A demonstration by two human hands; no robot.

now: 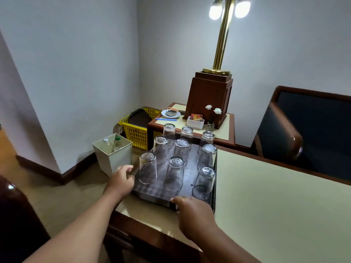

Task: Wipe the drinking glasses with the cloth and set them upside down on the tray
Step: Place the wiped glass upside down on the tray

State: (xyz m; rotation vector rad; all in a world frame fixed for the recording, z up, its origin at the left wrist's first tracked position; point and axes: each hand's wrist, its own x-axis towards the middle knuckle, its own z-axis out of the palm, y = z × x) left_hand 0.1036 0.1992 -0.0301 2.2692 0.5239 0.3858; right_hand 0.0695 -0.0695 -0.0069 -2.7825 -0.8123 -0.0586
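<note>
A dark tray (152, 194) with a checkered bottom sits at the left end of the cream-topped table (275, 196). Several clear drinking glasses (175, 173) stand upside down on it in rows. My left hand (121, 182) grips the tray's left rim, beside the nearest left glass (147, 168). My right hand (193, 211) grips the tray's near edge, fingers curled over the rim. No cloth is in view.
A white bin (114, 154) with bottles and a yellow basket (136, 133) stand on the floor to the left. Behind the tray, a side table (230, 130) carries a lamp base (209, 99), a saucer and a small sachet holder. A dark chair (281, 137) stands at the right.
</note>
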